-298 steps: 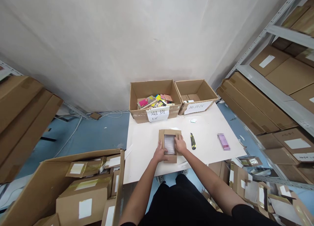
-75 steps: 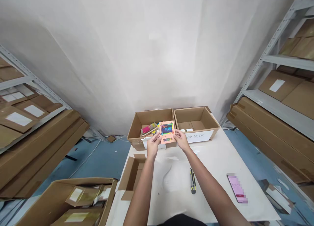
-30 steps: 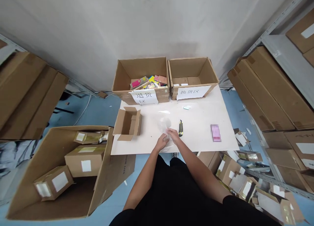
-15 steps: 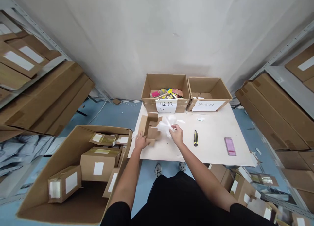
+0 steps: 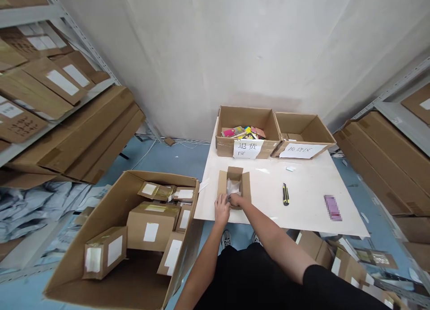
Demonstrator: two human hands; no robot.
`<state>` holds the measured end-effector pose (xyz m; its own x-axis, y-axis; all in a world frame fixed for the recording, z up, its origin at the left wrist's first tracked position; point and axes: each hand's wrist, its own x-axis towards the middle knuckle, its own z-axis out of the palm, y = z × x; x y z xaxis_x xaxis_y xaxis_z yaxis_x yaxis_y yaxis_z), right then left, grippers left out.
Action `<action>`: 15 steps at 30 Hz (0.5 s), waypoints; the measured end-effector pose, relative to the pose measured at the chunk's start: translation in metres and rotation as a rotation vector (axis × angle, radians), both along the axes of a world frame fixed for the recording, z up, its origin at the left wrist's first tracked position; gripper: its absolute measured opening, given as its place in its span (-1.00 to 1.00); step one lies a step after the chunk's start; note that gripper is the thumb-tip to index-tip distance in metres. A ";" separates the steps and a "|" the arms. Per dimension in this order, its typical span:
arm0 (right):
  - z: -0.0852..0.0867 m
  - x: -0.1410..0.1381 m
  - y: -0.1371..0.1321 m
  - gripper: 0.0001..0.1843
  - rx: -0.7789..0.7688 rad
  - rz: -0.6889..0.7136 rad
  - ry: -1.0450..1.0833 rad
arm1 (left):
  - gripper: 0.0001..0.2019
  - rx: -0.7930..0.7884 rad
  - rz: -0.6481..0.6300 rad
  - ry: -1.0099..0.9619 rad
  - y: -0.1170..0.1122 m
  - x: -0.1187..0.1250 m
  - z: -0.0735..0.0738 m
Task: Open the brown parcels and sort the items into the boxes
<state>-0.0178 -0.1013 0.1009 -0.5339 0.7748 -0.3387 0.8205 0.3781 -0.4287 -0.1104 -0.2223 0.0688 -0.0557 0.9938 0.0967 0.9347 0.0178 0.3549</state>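
Observation:
A small open cardboard box (image 5: pixel 247 184) stands near the table's front edge with its flaps up. Crumpled white wrapping (image 5: pixel 233 186) lies inside it. My left hand (image 5: pixel 221 208) grips the box's near left edge, fingers curled over it. Close beside it, my right hand (image 5: pixel 236 200) reaches into the near end of the box with its fingers bent. A small greyish thing shows between the two hands, too small to name. What the right fingertips hold is hidden. To the right, a yellow and black utility knife (image 5: pixel 285 194) lies on the white table (image 5: pixel 262 211).
Two labelled cartons stand at the table's back: the left one (image 5: pixel 224 147) holds colourful small packs, the right one (image 5: pixel 320 125) a few boxes. A pixelated purple item (image 5: pixel 332 207) lies at right. A big carton (image 5: pixel 69 274) of parcels stands at left. Shelves (image 5: pixel 101 86) flank both sides.
The white wrapping has gone from my right hand above the table into the small box. My right hand has moved left into the box. The view has shifted, with the table appearing farther right.

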 end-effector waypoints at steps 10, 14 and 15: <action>0.030 0.097 -0.039 -0.58 0.431 -0.291 0.234 | -0.90 0.165 -0.246 -0.058 0.045 0.023 0.037; 0.067 0.159 -0.051 -0.59 0.474 -0.445 0.133 | -0.87 0.283 -0.372 -0.063 0.072 0.064 0.071; 0.076 0.176 -0.053 -0.61 0.484 -0.456 0.132 | -0.86 0.310 -0.393 -0.068 0.077 0.076 0.081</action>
<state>0.1581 -0.1545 0.1774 -0.1311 0.9802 0.1484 0.8957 0.1813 -0.4060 -0.0343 -0.1456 0.1497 0.3006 0.8658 0.4000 0.8240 -0.4469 0.3482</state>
